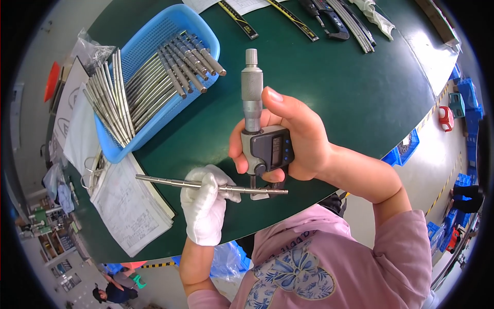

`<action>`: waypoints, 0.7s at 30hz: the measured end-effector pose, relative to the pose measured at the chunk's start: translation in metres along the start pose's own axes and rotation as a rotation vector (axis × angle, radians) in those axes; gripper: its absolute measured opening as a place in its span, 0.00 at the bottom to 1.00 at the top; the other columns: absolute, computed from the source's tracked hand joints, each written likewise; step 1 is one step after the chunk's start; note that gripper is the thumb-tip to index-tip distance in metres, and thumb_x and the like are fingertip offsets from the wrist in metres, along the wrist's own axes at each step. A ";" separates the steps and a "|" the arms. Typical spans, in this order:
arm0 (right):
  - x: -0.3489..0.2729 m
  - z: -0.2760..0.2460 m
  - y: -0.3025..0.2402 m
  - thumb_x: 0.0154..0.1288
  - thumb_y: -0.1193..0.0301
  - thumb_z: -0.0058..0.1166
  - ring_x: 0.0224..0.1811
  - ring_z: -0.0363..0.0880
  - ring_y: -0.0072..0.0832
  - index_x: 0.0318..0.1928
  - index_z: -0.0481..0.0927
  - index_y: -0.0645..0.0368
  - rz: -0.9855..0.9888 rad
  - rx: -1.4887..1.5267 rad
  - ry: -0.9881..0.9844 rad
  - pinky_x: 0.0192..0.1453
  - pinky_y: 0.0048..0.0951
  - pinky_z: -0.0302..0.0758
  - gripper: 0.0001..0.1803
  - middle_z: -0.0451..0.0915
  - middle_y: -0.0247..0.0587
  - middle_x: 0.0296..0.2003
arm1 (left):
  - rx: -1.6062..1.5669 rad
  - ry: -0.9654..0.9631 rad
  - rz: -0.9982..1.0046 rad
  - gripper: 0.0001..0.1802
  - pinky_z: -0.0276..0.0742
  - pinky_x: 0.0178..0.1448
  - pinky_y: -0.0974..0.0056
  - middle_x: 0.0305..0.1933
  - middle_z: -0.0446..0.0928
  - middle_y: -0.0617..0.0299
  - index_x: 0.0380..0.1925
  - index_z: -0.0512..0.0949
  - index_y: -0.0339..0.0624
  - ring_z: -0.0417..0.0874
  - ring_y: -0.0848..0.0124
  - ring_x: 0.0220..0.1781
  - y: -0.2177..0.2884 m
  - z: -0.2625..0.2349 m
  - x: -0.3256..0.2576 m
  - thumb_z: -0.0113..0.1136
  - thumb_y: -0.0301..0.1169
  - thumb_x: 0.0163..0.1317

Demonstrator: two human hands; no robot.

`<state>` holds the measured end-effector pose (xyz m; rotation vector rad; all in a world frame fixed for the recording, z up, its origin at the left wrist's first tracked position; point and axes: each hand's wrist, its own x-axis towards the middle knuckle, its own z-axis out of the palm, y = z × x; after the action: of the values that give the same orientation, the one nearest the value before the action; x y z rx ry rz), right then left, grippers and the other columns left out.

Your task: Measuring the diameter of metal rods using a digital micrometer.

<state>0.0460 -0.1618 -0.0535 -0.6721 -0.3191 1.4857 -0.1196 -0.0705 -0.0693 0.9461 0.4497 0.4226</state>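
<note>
The gloved left hand (206, 206) pinches a thin metal rod (229, 189), its long axis crosswise, sticking out both sides, right end tipped slightly toward the person. Beyond it to the right, the bare right hand (301, 136) grips a digital micrometer (252, 139), thimble (251, 85) pointing away.

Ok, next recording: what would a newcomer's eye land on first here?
Probably the digital micrometer near the middle of the view, gripped in the bare right hand. Just below and to its left, a white-gloved left hand holds a slim metal rod that crosses the micrometer's lower end. Then the bright blue basket at the upper left, loaded with metal rods.
</note>
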 end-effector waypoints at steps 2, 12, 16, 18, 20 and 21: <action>0.000 0.000 0.001 0.58 0.40 0.25 0.08 0.65 0.24 0.31 0.73 0.71 -0.002 -0.102 0.053 0.09 0.18 0.62 0.41 0.75 0.53 0.22 | -0.013 0.010 0.008 0.08 0.72 0.28 0.67 0.26 0.69 0.55 0.27 0.69 0.35 0.72 0.69 0.22 0.000 0.000 0.000 0.48 0.29 0.60; -0.001 0.000 -0.002 0.59 0.42 0.23 0.08 0.65 0.26 0.33 0.72 0.72 0.054 0.038 0.041 0.10 0.20 0.63 0.40 0.75 0.53 0.23 | -0.053 0.027 -0.008 0.08 0.72 0.28 0.67 0.25 0.69 0.55 0.27 0.69 0.35 0.72 0.70 0.22 0.001 -0.001 0.000 0.49 0.29 0.59; -0.001 0.000 -0.002 0.59 0.43 0.27 0.09 0.66 0.27 0.32 0.72 0.71 -0.001 -0.048 0.017 0.10 0.20 0.63 0.37 0.75 0.54 0.24 | -0.051 0.031 0.003 0.08 0.72 0.27 0.67 0.26 0.69 0.54 0.27 0.69 0.35 0.72 0.70 0.21 0.001 -0.001 0.000 0.49 0.29 0.59; -0.001 -0.001 -0.001 0.60 0.44 0.28 0.09 0.67 0.27 0.32 0.72 0.70 -0.023 -0.083 0.033 0.09 0.20 0.63 0.36 0.75 0.54 0.24 | -0.034 0.000 0.001 0.08 0.72 0.27 0.67 0.26 0.69 0.54 0.27 0.69 0.35 0.72 0.69 0.21 0.001 -0.002 0.001 0.49 0.30 0.59; 0.000 -0.001 -0.001 0.60 0.45 0.30 0.09 0.67 0.27 0.32 0.72 0.68 -0.028 -0.068 0.003 0.09 0.19 0.64 0.34 0.75 0.54 0.24 | -0.029 0.006 0.009 0.08 0.71 0.27 0.67 0.26 0.69 0.54 0.27 0.69 0.35 0.72 0.69 0.21 0.001 -0.002 0.001 0.49 0.30 0.59; 0.000 -0.001 0.000 0.60 0.45 0.29 0.09 0.67 0.27 0.32 0.72 0.68 -0.030 -0.061 0.009 0.09 0.20 0.63 0.34 0.75 0.54 0.24 | -0.024 0.010 -0.004 0.08 0.71 0.27 0.67 0.26 0.69 0.54 0.27 0.69 0.34 0.72 0.69 0.21 0.001 -0.002 0.000 0.49 0.30 0.59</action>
<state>0.0467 -0.1619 -0.0547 -0.7198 -0.3667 1.4487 -0.1202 -0.0685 -0.0689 0.9197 0.4548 0.4286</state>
